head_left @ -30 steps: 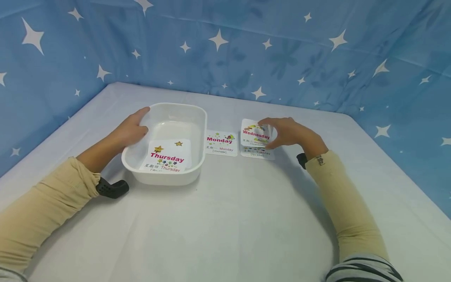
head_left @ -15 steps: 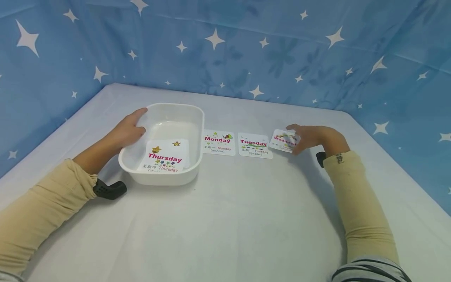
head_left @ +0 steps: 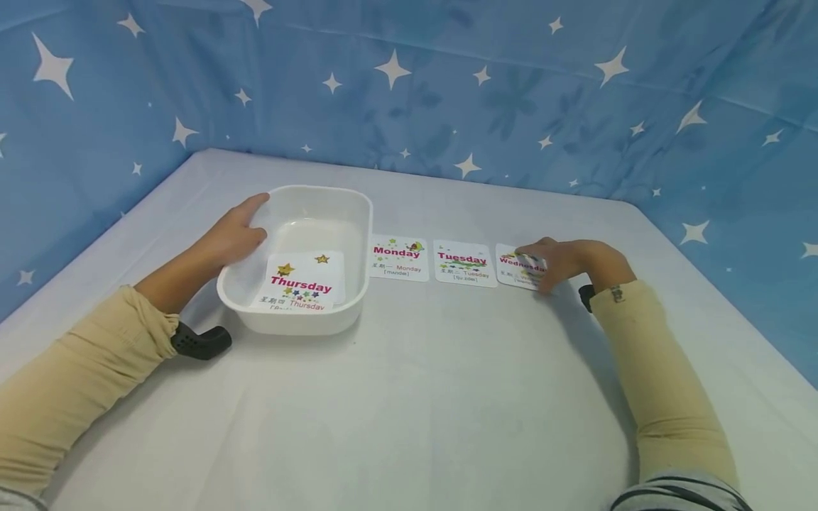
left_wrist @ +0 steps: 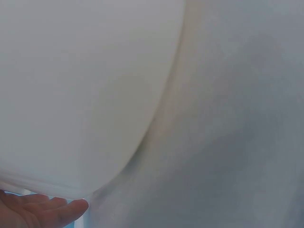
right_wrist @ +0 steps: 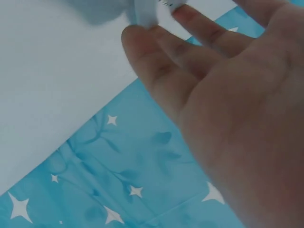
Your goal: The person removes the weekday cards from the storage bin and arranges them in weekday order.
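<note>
My left hand (head_left: 235, 235) grips the left side of a white plastic basin (head_left: 313, 323), thumb over the rim. In the left wrist view, its fingers (left_wrist: 61, 213) lie against the basin's outer wall. A Thursday card (head_left: 303, 273) lies inside the basin, with the edge of another card showing beneath. My right hand (head_left: 564, 261) pinches a Wednesday card (head_left: 515, 272) by its right side, close over the table, fingers covering that end. To its left lie a Tuesday card (head_left: 464, 263) and a Monday card (head_left: 400, 260), side by side, the Monday card right by the basin.
A white cloth covers the table (head_left: 396, 411). Behind it and along both sides hangs a blue curtain (head_left: 422, 106) with white stars. A black wrist mount (head_left: 201, 342) sticks out from the left sleeve.
My right hand has drawn the Wednesday card rightward off the Tuesday card, then straightened and lowered it beside that card. My left hand stays on the basin.
</note>
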Demonstrator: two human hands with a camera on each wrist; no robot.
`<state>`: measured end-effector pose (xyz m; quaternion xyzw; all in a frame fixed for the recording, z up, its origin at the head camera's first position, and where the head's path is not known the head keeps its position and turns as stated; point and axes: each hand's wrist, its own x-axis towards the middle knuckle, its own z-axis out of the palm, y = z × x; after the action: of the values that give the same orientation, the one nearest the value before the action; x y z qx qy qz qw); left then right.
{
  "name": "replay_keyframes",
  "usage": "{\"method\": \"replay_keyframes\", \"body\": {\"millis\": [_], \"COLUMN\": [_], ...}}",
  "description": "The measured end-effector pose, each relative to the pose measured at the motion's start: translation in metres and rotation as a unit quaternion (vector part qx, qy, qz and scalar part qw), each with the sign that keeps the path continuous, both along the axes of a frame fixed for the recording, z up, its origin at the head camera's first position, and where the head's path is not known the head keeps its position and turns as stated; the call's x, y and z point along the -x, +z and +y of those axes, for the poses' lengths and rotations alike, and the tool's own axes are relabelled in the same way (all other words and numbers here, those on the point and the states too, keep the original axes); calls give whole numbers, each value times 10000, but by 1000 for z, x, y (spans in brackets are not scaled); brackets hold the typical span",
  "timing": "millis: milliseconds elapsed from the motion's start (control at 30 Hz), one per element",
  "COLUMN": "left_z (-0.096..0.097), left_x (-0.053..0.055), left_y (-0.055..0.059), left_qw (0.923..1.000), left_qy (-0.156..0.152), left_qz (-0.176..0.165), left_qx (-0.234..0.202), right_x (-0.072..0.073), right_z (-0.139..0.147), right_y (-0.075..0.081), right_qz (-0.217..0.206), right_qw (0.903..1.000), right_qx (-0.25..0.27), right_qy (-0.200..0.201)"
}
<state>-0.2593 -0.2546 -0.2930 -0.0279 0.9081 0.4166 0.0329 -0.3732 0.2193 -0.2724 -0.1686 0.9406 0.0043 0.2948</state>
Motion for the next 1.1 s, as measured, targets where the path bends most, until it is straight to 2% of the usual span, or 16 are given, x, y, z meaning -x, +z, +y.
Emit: {"method": "replay_keyframes", "body": {"millis": [233, 467, 700, 800, 867, 1033, 1100], "left_z": [-3, -3, 3, 3, 4, 2, -1], "left_x": [-1, -2, 1, 0, 1, 1, -1], "left_y": [0, 0, 1, 0, 1, 3, 4], "left_qw": [10000, 10000, 9999, 9997, 9996, 9992, 9990], "left_qy": [-1, 32, 60, 102, 127, 221, 277], "left_qz": [-11, -28, -91, -100, -74, -55, -66], "left_qx": [-21, -42, -115, -201, -238, -328, -346], "right_x": [2, 2, -1, -1, -1, -2, -4], "right_z": [2, 1, 5, 2, -1, -33, -56], "right_y": [-2, 0, 2, 2, 0, -9, -12], "right_qz": [-17, -133, -87, 258, 715, 1930, 2227], "right_qw": [9997, 9997, 9993, 9986, 9958, 9768, 9685], "right_qx": [224, 212, 307, 449, 567, 806, 875], "right_qy": [-15, 8, -180, -41, 76, 464, 685]}}
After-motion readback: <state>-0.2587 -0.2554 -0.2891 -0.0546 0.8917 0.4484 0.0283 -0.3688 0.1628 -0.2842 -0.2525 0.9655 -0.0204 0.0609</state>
